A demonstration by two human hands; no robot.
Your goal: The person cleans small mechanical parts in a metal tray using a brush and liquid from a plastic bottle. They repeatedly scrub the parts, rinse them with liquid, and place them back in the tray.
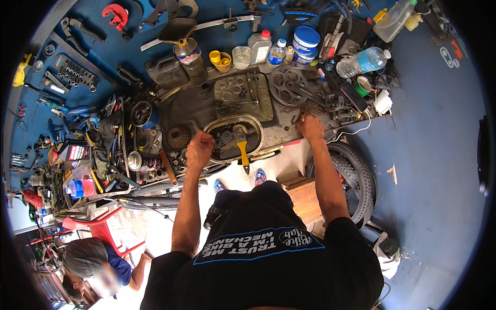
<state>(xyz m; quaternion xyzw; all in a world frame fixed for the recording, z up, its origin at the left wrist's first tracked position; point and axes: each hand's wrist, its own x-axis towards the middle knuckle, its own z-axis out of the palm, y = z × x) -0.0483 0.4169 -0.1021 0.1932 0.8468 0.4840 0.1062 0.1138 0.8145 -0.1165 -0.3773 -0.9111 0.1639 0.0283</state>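
My left hand [200,149] is curled closed at the left rim of an oval metal pan [262,135]. Anything in its fingers is too small to make out. Dark liquid and greasy parts fill the pan, and a yellow-handled brush [243,151] leans over its near rim. To the left of the hand sits a dark bicycle cassette [179,136]. My right hand [311,127] is closed at the bench edge, right of the pan, its fingertips down by small dark metal pieces. What it grips is hidden. A rusty heap of chain-like parts [313,107] lies just beyond it.
Behind the pan is a tray [267,95] of small parts, with a crankset [289,88] to its right. Bottles and a blue tub [306,44] line the back. A phone [354,97] lies right. Bicycle tyres [356,181] stand below; a person [98,263] sits lower left.
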